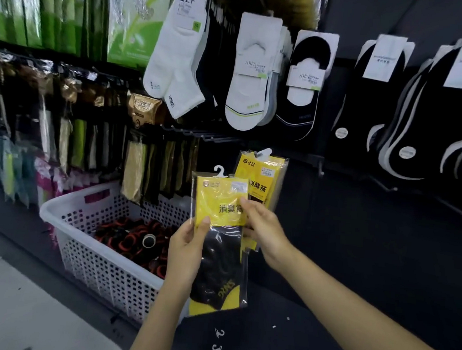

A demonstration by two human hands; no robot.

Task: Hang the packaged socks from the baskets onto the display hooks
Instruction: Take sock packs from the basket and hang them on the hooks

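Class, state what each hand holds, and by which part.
Left hand grips the front pack at its left edge; right hand pinches its right edge. Rear pack: hold hidden.

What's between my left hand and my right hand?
In the head view, the front yellow sock pack lies between them: the left hand grips its left edge, the right hand pinches its right edge.

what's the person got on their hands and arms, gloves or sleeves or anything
Nothing is worn that shows. The left hand and right hand have no gloves, rings or watch, and the left forearm and right forearm are uncovered down to the frame's edge, so no sleeve is in view.
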